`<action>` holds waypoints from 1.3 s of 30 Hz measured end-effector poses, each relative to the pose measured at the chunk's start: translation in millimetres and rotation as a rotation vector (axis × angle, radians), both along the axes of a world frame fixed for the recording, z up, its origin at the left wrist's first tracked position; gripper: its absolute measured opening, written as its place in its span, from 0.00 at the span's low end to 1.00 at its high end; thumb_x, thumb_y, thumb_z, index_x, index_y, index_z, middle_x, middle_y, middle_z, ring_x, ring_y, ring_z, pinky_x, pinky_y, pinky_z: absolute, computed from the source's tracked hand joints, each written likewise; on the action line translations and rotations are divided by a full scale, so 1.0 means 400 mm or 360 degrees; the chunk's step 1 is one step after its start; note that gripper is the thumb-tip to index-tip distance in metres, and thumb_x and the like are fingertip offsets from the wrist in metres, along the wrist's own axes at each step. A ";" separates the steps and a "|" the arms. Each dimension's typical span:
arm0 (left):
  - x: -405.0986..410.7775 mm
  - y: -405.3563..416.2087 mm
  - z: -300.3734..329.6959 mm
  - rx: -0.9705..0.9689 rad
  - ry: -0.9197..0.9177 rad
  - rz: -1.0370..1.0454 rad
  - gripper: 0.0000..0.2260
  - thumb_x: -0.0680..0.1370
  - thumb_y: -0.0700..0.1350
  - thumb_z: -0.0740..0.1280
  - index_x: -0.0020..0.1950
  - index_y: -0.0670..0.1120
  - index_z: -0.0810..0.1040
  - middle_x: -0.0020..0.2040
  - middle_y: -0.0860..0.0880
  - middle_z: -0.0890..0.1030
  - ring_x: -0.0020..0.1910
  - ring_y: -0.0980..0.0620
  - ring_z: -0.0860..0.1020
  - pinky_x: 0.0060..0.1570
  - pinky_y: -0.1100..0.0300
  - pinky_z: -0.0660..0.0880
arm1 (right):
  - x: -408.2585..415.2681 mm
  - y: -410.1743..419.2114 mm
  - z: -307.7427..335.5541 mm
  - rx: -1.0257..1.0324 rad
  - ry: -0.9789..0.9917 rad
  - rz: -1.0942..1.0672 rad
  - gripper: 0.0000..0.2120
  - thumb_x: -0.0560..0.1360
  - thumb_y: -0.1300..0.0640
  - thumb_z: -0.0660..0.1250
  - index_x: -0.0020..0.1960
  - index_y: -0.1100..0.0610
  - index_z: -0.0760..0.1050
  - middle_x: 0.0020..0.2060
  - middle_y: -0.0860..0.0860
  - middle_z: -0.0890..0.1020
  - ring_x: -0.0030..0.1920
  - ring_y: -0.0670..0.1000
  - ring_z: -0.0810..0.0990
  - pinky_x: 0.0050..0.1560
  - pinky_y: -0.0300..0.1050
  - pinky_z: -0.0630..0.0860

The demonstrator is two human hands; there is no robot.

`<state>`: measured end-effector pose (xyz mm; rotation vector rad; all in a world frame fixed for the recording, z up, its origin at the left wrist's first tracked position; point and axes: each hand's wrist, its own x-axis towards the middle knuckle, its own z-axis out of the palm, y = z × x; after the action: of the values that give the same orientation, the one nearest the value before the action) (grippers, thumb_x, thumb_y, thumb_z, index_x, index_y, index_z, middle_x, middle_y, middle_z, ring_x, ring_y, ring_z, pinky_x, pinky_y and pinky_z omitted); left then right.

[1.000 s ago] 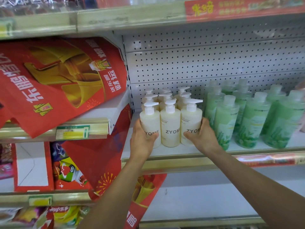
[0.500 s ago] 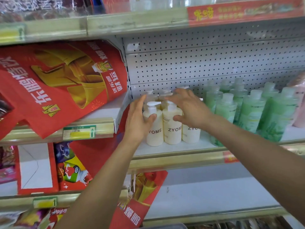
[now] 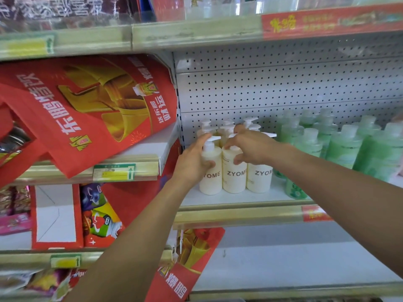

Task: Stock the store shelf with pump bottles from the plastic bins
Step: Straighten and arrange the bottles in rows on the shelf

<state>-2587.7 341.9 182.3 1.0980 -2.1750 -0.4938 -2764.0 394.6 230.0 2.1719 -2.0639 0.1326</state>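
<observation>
Several cream pump bottles marked ZYOME stand in rows on the white shelf [image 3: 239, 198]. My left hand [image 3: 193, 162] grips the front left bottle [image 3: 210, 177] from its left side, thumb across the front. My right hand [image 3: 250, 147] reaches over the front middle bottle [image 3: 234, 177] and pinches its pump head, which the fingers hide. The front right bottle [image 3: 259, 179] stands free beside it. More cream bottles [image 3: 206, 126] stand behind.
Several green pump bottles [image 3: 344, 147] fill the shelf to the right. A red promotional banner [image 3: 87, 110] hangs over the left shelf unit. A perforated white back panel [image 3: 283, 83] closes the shelf. The white shelf below [image 3: 283, 264] has red packaging at its left.
Both hands rose from the lower sides of the outer front bottles. The right hand moved over the middle bottle's pump; the left slid up the left bottle. The camera shifted slightly.
</observation>
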 end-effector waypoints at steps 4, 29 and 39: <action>-0.003 0.004 -0.006 0.0002 0.0010 0.0008 0.35 0.74 0.41 0.72 0.76 0.56 0.61 0.70 0.47 0.73 0.63 0.45 0.75 0.62 0.48 0.73 | 0.013 0.000 -0.001 -0.0028 0.0008 -0.0021 0.26 0.72 0.54 0.74 0.68 0.50 0.72 0.63 0.54 0.66 0.57 0.59 0.75 0.48 0.47 0.71; -0.451 0.125 0.226 -0.0143 0.0037 -0.0182 0.21 0.77 0.49 0.70 0.70 0.54 0.72 0.63 0.53 0.78 0.55 0.57 0.78 0.58 0.59 0.74 | -0.552 0.211 0.198 -0.0453 -0.0342 0.0057 0.11 0.75 0.51 0.68 0.58 0.45 0.79 0.56 0.47 0.80 0.52 0.50 0.79 0.56 0.51 0.75; -0.613 0.053 0.250 0.0285 -0.0556 -0.0058 0.24 0.76 0.52 0.71 0.72 0.55 0.71 0.68 0.53 0.76 0.58 0.54 0.75 0.60 0.61 0.70 | -0.694 0.085 0.180 0.0267 -0.0143 0.0021 0.20 0.76 0.43 0.66 0.66 0.42 0.70 0.45 0.38 0.67 0.48 0.46 0.71 0.49 0.41 0.69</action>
<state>-2833.0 363.0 282.4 1.3251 -2.4940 -0.5551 -3041.5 428.5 302.1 2.3160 -2.1824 0.0610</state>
